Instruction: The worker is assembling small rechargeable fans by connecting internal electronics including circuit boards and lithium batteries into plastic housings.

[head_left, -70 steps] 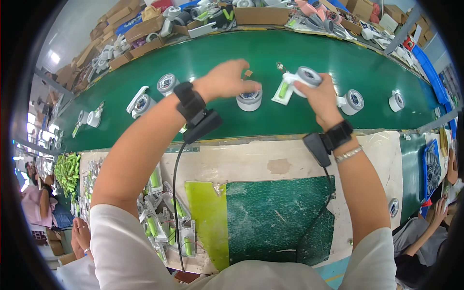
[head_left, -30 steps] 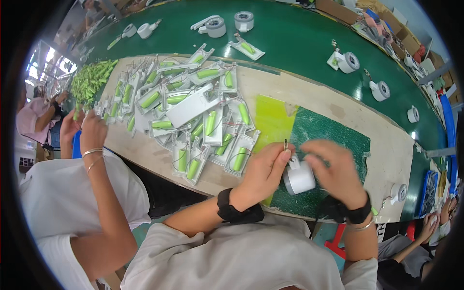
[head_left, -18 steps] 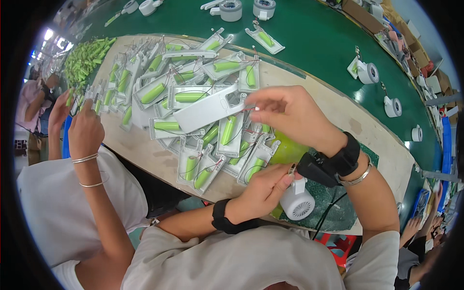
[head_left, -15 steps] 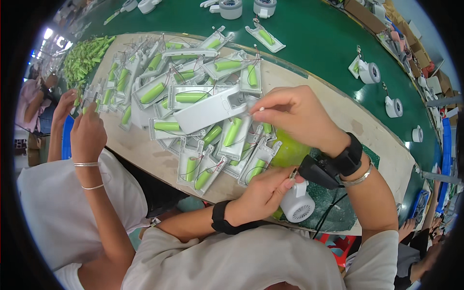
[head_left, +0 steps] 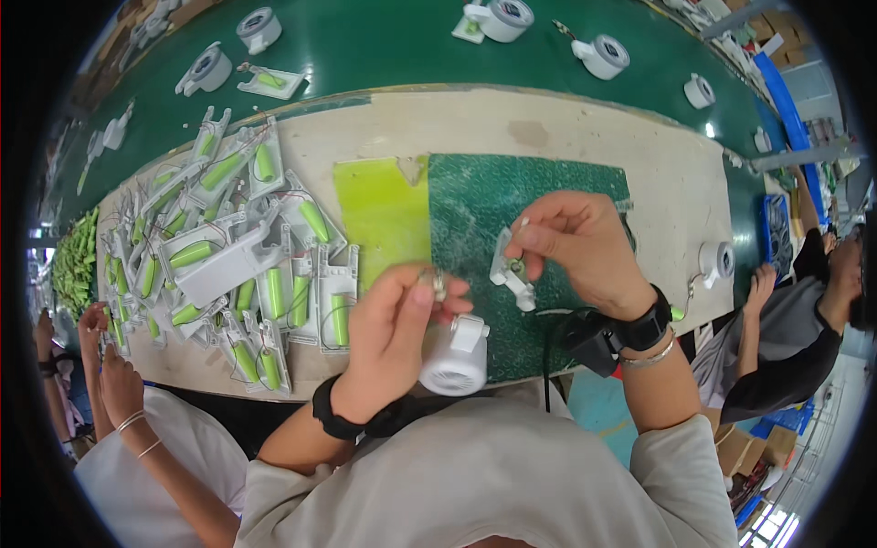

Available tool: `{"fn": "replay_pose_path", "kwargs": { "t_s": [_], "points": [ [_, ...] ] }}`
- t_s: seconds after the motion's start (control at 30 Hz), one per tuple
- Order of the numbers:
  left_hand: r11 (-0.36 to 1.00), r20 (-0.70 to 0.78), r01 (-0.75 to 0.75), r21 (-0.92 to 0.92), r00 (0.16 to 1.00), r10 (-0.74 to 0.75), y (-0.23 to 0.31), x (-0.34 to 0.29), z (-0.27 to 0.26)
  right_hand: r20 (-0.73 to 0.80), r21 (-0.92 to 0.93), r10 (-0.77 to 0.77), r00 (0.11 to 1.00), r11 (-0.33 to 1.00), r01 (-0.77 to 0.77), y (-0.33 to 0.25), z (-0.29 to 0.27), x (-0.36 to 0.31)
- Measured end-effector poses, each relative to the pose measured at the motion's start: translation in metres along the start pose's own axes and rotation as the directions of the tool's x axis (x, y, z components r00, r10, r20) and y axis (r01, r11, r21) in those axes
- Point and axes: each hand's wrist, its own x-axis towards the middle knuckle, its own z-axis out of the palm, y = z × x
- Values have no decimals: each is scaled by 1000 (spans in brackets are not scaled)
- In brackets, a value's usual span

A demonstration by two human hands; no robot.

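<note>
White fan head (head_left: 454, 368) sits just below the left hand (head_left: 402, 310), its vented round back facing up toward the wearer and its short neck close to the fingers, over the near edge of a dark green mat (head_left: 493, 192); whether it touches the mat, I cannot tell. The left thumb and forefinger are clamped on a small metallic piece (head_left: 438, 286), blurred in its details, while the other fingers curl behind it. Over the mat, the right hand (head_left: 575, 242) has its thumb and fingers closed on a slim white handle shell (head_left: 501, 265), which tilts down toward the wearer, well apart from the left hand's piece. Left of the mat lies a yellow-green sheet (head_left: 379, 210), and beyond it a heap of white casings (head_left: 228, 267) with green cylindrical cells and thin wires. Across the far side, more fan units (head_left: 603, 57) stand on a green belt (head_left: 393, 55).
</note>
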Motion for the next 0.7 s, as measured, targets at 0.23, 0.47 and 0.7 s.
{"fn": "replay_pose_path", "kwargs": {
  "t_s": [0.23,0.47,0.7],
  "points": [
    [993,8,35,111,999,-36,-9,16,20,-61,-125,-58,996,991,50,17,6,-25],
    [999,-20,4,48,1000,-3,-9,13,25,-8,-559,-464,886,737,381,26,18,-28],
    [993,8,-58,105,998,58,-10,14,19,34,-669,-545,838,610,425,22,26,-26]
  ]
}}
